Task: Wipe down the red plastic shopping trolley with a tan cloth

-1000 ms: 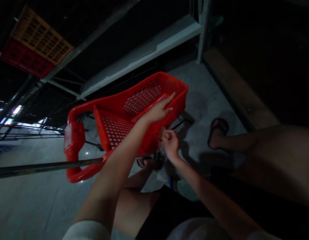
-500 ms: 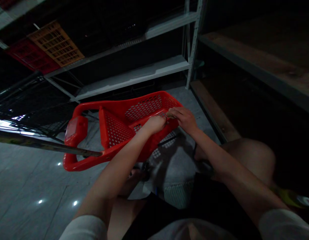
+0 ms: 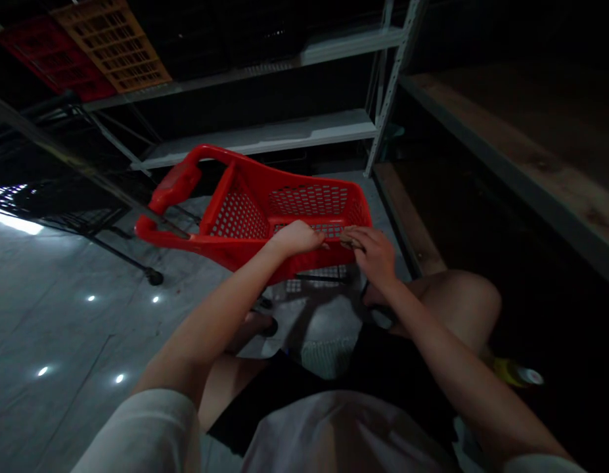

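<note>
The red shopping basket stands on the pale floor in the middle of the scene, just far of the person's knees, its perforated walls tilted toward the viewer and its thick handle reaching to the left; both hands rest on its near rim. The left hand is curled over that rim, fingers closed around the plastic edge, wrist coming in from the near left; the right hand sits just beside it to the right, fingers bent and pinched narrow on something small and dark at the rim (too dim to tell what it is, or whether it is part of the basket); the two hands are nearly touching. Below the basket a wire frame shows through, close to the person's foot; a pale woven thing lies on the floor between the legs. To the near right, by the bent knee, a yellow bottle lies on its side in shadow. Far behind the basket run grey metal shelves; on an upper level at far left sit an orange crate and a red crate, side by side; a wooden shelf board stretches along the right.
</note>
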Demonstrator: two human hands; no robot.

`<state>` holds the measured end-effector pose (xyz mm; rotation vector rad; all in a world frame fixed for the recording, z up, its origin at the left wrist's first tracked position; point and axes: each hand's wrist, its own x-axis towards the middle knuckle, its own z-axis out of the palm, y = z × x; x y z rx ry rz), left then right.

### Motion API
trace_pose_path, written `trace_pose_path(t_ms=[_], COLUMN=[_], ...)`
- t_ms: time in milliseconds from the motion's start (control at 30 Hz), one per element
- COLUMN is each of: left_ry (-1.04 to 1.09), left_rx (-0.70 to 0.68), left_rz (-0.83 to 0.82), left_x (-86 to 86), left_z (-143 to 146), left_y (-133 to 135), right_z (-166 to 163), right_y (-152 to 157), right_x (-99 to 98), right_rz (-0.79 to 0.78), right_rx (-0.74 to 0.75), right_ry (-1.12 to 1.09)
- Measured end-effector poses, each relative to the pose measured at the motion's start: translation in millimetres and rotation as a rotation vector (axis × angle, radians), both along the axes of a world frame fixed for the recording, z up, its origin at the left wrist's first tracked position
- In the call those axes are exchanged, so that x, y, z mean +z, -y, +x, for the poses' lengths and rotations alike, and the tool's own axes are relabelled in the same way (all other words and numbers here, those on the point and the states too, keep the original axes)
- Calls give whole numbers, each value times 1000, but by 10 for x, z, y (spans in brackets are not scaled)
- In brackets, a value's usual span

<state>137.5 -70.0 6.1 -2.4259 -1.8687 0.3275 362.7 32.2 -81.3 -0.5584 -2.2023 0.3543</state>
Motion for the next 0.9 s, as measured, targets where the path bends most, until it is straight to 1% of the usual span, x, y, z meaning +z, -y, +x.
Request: trace_pose_path(t_ms=[67, 133, 233, 300, 367, 433, 467, 567, 633, 700, 767, 900], left_ry=[6, 8, 87, 191, 293, 383, 420, 476, 481, 475, 462, 451], left_rx=[70, 156, 232, 304, 429, 547, 584, 634, 635, 627, 644, 727], left_rz=[7, 35, 155, 267, 366, 434, 460, 510, 506, 487, 490, 540], left_x=[-14, -42, -137, -236, -338, -419, -447, -473, -458, -443, -449, -534], left_z=[-95, -105, 77, 279, 468, 582, 606, 580, 544, 535, 558, 569], left_y=[187, 397, 700, 864, 991, 1087, 1126, 1210, 1234, 1233, 1219, 1234], right_z=[-125, -223, -274, -247, -203, -177, -180, -256, -336, -406, -445, -435], right_y=[187, 301, 365, 354, 294, 170, 82, -229, -387, -424, -323, 123], right_x=[58, 87, 55, 8, -27, -38, -37, -36, -43, -45, -29, 50], right_rz=[-1, -17, -70, -107, -123, -126, -128, -130, -128, -116, -80, -9], right_rx=[63, 158, 316, 401, 478, 547, 568, 560, 497, 421, 374, 412], right_ry=[45, 96, 141, 145, 147, 168, 181, 166, 122, 110, 150, 266])
